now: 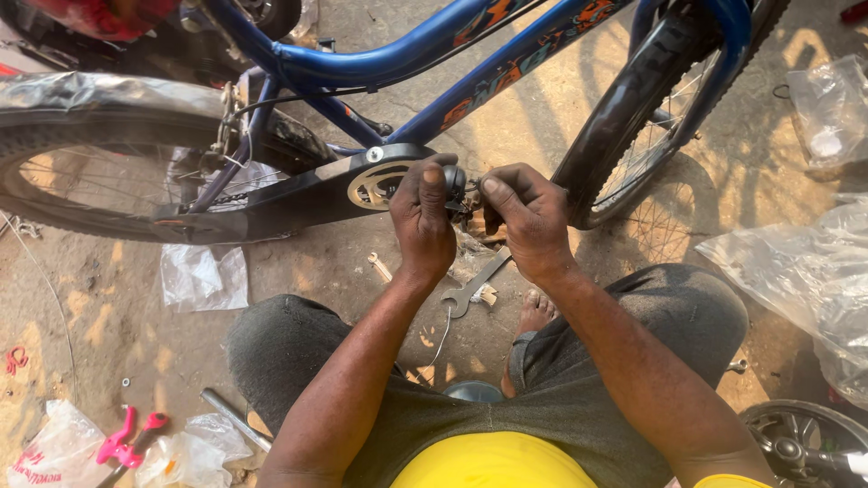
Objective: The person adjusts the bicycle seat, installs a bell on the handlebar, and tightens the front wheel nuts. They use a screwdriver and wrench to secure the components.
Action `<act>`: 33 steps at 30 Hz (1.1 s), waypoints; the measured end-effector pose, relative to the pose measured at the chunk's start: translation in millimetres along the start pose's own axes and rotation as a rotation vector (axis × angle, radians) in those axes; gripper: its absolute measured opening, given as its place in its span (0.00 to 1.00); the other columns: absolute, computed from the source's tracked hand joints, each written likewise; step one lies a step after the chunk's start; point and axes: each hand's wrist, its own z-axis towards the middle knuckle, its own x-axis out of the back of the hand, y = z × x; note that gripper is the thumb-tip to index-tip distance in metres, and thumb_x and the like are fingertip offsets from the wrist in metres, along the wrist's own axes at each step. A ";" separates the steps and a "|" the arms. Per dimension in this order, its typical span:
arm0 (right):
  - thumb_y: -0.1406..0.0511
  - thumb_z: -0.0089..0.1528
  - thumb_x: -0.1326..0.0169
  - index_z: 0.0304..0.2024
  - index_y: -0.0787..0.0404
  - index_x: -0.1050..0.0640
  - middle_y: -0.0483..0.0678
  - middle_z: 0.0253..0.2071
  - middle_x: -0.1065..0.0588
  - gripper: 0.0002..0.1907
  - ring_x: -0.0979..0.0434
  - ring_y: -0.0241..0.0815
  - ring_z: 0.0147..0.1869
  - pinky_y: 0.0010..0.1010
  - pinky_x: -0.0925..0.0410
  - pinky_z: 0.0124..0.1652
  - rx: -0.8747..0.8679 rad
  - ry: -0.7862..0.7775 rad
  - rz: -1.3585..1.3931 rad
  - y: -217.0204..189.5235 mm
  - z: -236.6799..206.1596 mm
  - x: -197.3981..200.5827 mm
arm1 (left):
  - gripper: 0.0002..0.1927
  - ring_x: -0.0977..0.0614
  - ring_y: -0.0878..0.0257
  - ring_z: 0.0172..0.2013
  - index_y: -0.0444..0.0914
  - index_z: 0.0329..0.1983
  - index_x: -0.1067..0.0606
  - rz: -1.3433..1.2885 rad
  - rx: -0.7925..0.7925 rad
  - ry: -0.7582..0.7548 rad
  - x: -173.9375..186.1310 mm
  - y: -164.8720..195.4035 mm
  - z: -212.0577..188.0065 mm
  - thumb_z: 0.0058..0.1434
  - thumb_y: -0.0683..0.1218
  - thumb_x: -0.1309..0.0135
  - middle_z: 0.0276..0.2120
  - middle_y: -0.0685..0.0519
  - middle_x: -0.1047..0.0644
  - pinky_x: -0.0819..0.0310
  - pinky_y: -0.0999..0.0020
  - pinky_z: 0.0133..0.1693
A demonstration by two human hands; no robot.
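A blue bicycle (425, 54) stands in front of me, its black chain cover (298, 203) running left from the crank area. My left hand (425, 217) is wrapped around a small black part (455, 183) at the crank end of that cover. Close beside it, my right hand (529, 217) pinches something small and dark that my fingers mostly hide. An open-ended spanner (475, 285) lies on the ground below my hands, beside my bare foot (535, 312).
The rear tyre (81, 136) fills the left, the front wheel (633, 126) the right. Clear plastic bags (805, 271) lie at right and a plastic sheet (203, 276) at left. Pink-handled pliers (131, 438) and a metal rod (235, 417) rest bottom left. Another wheel (800, 443) sits bottom right.
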 end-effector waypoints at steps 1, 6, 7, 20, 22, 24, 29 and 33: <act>0.65 0.69 0.46 0.45 0.65 0.23 0.43 0.37 0.24 0.09 0.24 0.29 0.38 0.22 0.27 0.40 0.029 -0.003 -0.001 -1.3 -0.2 -1.0 | 0.35 0.23 0.67 0.35 0.33 0.50 0.24 0.010 -0.001 0.004 0.7 0.3 0.0 0.76 0.68 0.63 0.33 0.53 0.25 0.28 0.70 0.37; 0.68 0.68 0.44 0.43 0.65 0.23 0.45 0.41 0.23 0.05 0.21 0.31 0.43 0.24 0.25 0.45 0.112 -0.018 0.000 -2.0 2.5 -2.7 | 0.34 0.22 0.67 0.35 0.33 0.50 0.24 -0.002 0.003 0.036 4.7 0.1 1.8 0.76 0.68 0.63 0.32 0.54 0.25 0.26 0.70 0.36; 0.68 0.70 0.46 0.44 0.65 0.22 0.47 0.39 0.22 0.05 0.22 0.32 0.39 0.24 0.26 0.41 0.033 0.004 0.013 -0.3 3.8 -3.5 | 0.34 0.22 0.67 0.35 0.33 0.50 0.24 -0.004 -0.002 0.037 5.5 0.2 2.1 0.76 0.68 0.63 0.33 0.54 0.25 0.26 0.70 0.37; 0.67 0.73 0.48 0.44 0.69 0.22 0.51 0.35 0.22 0.09 0.23 0.37 0.34 0.31 0.26 0.36 -0.138 0.007 0.015 11.6 11.2 -4.9 | 0.31 0.21 0.67 0.34 0.34 0.49 0.24 0.050 -0.023 0.058 13.5 3.0 5.9 0.77 0.66 0.63 0.32 0.53 0.24 0.26 0.71 0.35; 0.68 0.72 0.47 0.45 0.69 0.22 0.50 0.35 0.22 0.08 0.23 0.36 0.36 0.30 0.26 0.38 -0.125 0.010 0.025 12.5 11.0 -6.5 | 0.31 0.21 0.67 0.33 0.34 0.49 0.24 0.069 -0.003 0.053 13.8 3.6 6.0 0.76 0.66 0.63 0.31 0.53 0.25 0.26 0.71 0.34; 0.68 0.69 0.46 0.46 0.68 0.22 0.50 0.36 0.22 0.07 0.22 0.36 0.37 0.29 0.26 0.39 -0.140 -0.001 0.078 12.3 10.0 -7.0 | 0.31 0.21 0.67 0.32 0.35 0.49 0.24 0.081 0.013 0.052 14.0 3.8 6.4 0.76 0.66 0.63 0.30 0.54 0.25 0.27 0.71 0.33; 0.67 0.64 0.44 0.44 0.66 0.22 0.47 0.35 0.21 0.09 0.20 0.35 0.36 0.29 0.24 0.38 -0.200 -0.041 0.240 8.8 9.5 -5.4 | 0.31 0.22 0.67 0.33 0.35 0.49 0.23 0.070 -0.018 0.065 15.3 2.8 8.4 0.76 0.66 0.63 0.30 0.53 0.25 0.28 0.71 0.33; 0.66 0.71 0.46 0.43 0.68 0.21 0.49 0.35 0.22 0.09 0.22 0.35 0.35 0.28 0.26 0.37 -0.220 -0.012 0.208 8.5 12.4 -6.9 | 0.31 0.21 0.67 0.33 0.35 0.49 0.24 0.108 -0.022 0.052 15.6 3.1 7.1 0.76 0.66 0.63 0.32 0.53 0.24 0.26 0.70 0.34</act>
